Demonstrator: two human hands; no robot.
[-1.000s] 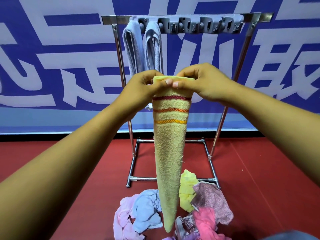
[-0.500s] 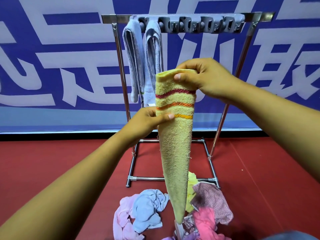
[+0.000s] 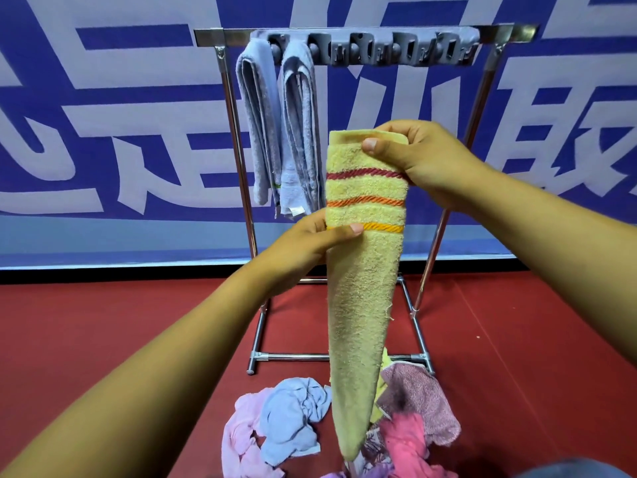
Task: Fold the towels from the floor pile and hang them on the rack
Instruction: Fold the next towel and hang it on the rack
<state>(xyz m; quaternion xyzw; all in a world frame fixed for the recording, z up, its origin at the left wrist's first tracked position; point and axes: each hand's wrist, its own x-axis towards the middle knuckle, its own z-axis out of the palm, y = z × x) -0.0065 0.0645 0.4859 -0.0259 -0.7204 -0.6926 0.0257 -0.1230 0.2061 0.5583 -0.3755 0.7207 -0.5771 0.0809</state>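
Red floor (image 3: 534,339) runs back to a blue banner with large white characters (image 3: 103,132); steel rack (image 3: 344,29) stands on the floor against that banner

Two grey towels (image 3: 275,132) already hang folded at the left end of the top bar; the grey clips (image 3: 396,50) along the rest of the bar are unused

Yellow towel (image 3: 365,288), three stripes near its top, held up in front of the rack, folded lengthwise into a narrow strip, lower end tapering over the floor pile (image 3: 344,426) near the rack's front foot bar

Right hand (image 3: 424,157): thumb and fingers pinching the top edge of the strip. Left hand (image 3: 303,250): thumb across the front at the lowest stripe, fingers behind, pinching the strip lower down

Step in hand, as judged: smoothing the lengthwise fold before hanging. To do it well, keep the top pinch firm and level, draw the left pinch down the strip so the layers lie flush, then halve it over a free stretch of the bar right of the grey pair

Pile holds pink, blue, mauve and yellow cloths, crumpled and overlapping; several towels remain
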